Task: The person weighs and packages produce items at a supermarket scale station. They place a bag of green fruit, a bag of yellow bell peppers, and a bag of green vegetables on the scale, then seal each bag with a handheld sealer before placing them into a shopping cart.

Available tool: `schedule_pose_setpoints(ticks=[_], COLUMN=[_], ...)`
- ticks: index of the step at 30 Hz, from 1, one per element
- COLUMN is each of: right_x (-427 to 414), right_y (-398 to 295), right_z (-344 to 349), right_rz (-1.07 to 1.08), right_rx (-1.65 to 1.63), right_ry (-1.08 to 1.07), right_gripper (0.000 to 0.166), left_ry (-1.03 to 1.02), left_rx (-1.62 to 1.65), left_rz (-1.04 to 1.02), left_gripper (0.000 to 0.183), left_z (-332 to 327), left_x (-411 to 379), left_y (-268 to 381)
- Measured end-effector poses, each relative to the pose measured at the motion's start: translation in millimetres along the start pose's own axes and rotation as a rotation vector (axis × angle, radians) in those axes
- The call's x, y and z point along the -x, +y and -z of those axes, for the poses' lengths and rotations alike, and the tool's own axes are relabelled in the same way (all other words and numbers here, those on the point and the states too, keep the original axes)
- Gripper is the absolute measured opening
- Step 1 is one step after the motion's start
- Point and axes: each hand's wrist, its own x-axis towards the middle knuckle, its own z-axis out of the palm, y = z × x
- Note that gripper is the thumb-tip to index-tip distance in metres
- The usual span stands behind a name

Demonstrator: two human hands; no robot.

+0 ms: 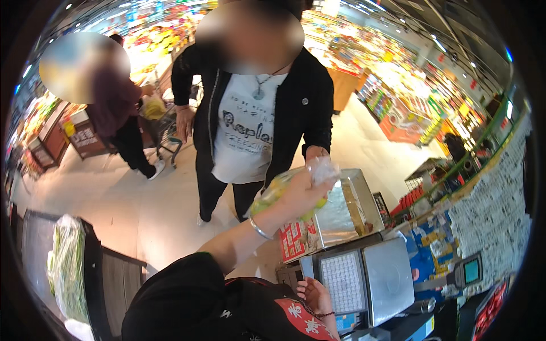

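Note:
My left hand (309,187) reaches forward, gripping the gathered top of a clear plastic bag (273,192). Green and yellow produce, its kind blurred, hangs inside the bag beneath my forearm. Right behind the bag's bunched neck is another person's hand (317,152); whether it grips the bag is hidden. A silvery bangle circles my left wrist. Low in the view, my right hand (316,294) rests in the air beside the white-keyed pad (343,279) of a weighing scale, its fingers loosely curled and nothing seen in them. The scale's metal pan (389,281) lies to the right of the keys.
Facing me stands a person in a black jacket (318,100). A foil-covered box (337,209) sits beyond the scale. A handheld device with a screen (472,271) is at right. Bagged leafy greens (68,264) lie at left. Another person and a shopping cart (164,132) are farther back.

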Motion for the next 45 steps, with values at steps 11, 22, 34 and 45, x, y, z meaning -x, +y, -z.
schedule_pose_setpoints(ticks=[11,22,34,45], right_x=[-82.2,-144.8,-159.6,-167.9], right_y=[30.2,52.1,69.9,75.5], right_z=[54.2,66.5,100.0,113.3], right_rz=[0.344,0.762,1.146,0.937], right_rx=[0.999,2.313,2.312,2.348], right_ry=[-0.045,-0.541,-0.515,-0.477], right_gripper=[0.015,0.025,0.015,0.013], left_ry=[-0.351,-0.255,-0.364,0.029], left_rx=[-0.663,-1.150,-0.773,-0.831], left_rz=[0.296,1.283,1.561,1.102], left_gripper=[0.027,0.040,0.034,0.032], left_z=[74.6,193.6,179.3,192.3], left_x=[187.2,542.3,651.7,485.1], left_y=[-63.9,-223.3,-281.5,-265.9])
